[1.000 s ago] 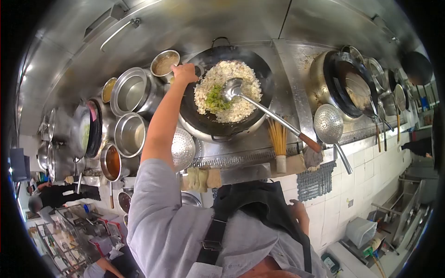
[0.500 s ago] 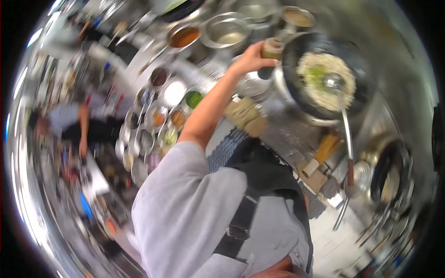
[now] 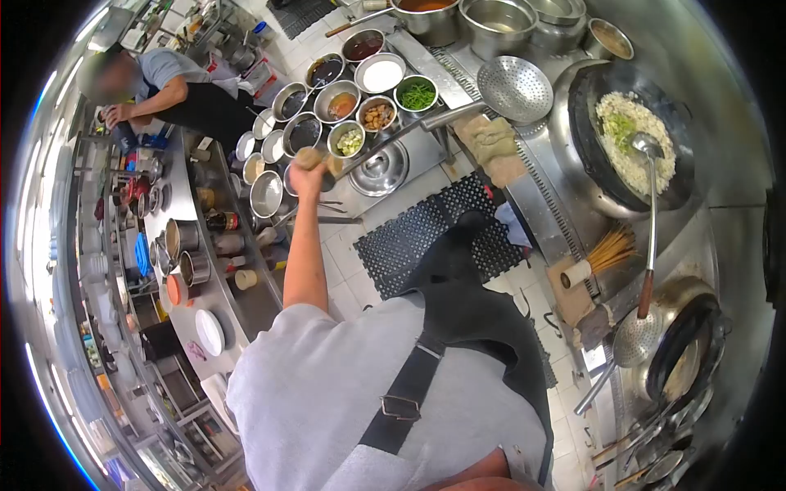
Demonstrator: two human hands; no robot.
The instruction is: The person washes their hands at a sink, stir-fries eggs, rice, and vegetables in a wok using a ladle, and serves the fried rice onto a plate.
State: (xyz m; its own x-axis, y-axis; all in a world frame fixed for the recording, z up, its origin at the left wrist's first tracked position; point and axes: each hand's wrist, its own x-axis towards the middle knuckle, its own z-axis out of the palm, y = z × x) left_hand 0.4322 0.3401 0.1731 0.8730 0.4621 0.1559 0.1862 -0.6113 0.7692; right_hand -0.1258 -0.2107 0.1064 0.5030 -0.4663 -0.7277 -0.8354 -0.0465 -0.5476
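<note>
My left hand [image 3: 306, 180] is closed around a small jar [image 3: 309, 158] with a tan top, at the near edge of a group of metal bowls. Close by are a bowl of chopped pale-green vegetable [image 3: 347, 140] and an empty-looking steel bowl [image 3: 267, 194]. My right hand is out of view. On the stove at the right, a black wok [image 3: 585, 139] holds white rice [image 3: 655, 127] with a green heap on it. A long-handled ladle [image 3: 652, 213] rests in the rice, untouched by any hand.
A co-worker [image 3: 176, 82] stands at the upper left. Left of me runs a steel counter [image 3: 192, 245] with pots and a white plate [image 3: 210, 332]. Perforated strainers [image 3: 514, 88], a bundle of sticks [image 3: 610, 250] and a second wok [image 3: 684, 344] are along the stove. A black mat [image 3: 409, 237] covers floor tiles.
My left hand took hold of the jar beside the wok and carried it left to the bowls. The view has turned left. My right hand has gone out of view.
</note>
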